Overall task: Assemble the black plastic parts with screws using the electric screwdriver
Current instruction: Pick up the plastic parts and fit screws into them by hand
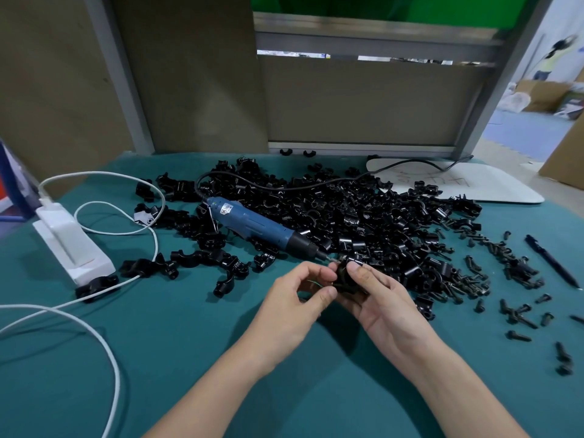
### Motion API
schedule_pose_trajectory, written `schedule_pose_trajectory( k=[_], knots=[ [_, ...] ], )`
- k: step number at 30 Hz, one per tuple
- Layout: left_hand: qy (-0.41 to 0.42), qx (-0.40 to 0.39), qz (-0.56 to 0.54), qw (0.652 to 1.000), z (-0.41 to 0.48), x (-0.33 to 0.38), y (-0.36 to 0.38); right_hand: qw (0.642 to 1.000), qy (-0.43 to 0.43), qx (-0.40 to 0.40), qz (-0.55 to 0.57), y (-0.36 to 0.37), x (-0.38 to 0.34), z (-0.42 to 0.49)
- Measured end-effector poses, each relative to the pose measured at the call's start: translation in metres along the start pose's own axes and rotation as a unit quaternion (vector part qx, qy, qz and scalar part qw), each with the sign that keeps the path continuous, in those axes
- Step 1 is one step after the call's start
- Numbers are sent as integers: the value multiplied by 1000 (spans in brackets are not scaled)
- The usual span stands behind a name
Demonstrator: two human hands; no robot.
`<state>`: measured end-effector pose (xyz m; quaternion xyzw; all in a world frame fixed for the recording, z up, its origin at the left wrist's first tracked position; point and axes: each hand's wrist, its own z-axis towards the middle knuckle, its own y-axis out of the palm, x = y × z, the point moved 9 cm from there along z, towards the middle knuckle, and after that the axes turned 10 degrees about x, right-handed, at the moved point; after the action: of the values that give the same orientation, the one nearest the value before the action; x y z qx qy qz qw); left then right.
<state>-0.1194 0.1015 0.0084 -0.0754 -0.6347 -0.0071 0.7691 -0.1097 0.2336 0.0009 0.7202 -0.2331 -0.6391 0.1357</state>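
Now we hold one part (346, 276) in both hands, a little above the counter (189, 343) and just in front of the pile (363, 216) of the same black parts. Our right hand (382, 301) carries it. Its grip is narrow and closed around the part, thumb on top and fingers below, so the part sits steady and is turned toward us. Our left hand (300, 292) meets it from the other side, and its grip is a pinch at the left edge of the part, with thumb and forefinger curled. We think it is fitting a second piece or a screw there, but the fingers hide this, so we cannot tell. The part thus lies between the two grips and touches both. The screwdriver (252, 222) rests on the pile with its tip pointing at our hands, very near the part; probably it lies so to be taken quickly. Loose screws (474, 279) are spread on the right, near the right hand, probably for the same reason.
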Motion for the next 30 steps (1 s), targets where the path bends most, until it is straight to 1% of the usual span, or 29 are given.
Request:
schedule_pose_trajectory(
  k=[3,6,9,13,15,18,21,24,27,30],
  knots=[
    [-11,23,-31,999,-1,0,-3,1000,1,11,-10,-3,0,1],
    [-27,46,-9,999,1,-7,-7,1000,-3,6,-19,-3,1,1],
    [-30,38,-1,999,1,-9,-5,1000,-5,2,-17,-2,2,1],
    [5,18,33,999,-1,-1,-3,1000,-6,1,-10,0,0,1],
    [12,25,11,1000,-1,4,-3,1000,-6,4,-15,0,0,1],
    [-6,50,-18,999,-1,3,-8,1000,-9,11,-20,-2,0,1],
    [-22,46,6,999,-2,-1,-7,1000,-8,6,-22,0,1,1],
    [-31,48,-2,998,-1,-3,-6,1000,-4,1,-22,1,2,0],
    [-65,58,-10,996,-1,-8,-7,1000,-8,1,-30,2,2,-1],
    [-92,57,21,994,-1,-13,-7,999,-17,-6,-41,3,2,-1]
  ],
)
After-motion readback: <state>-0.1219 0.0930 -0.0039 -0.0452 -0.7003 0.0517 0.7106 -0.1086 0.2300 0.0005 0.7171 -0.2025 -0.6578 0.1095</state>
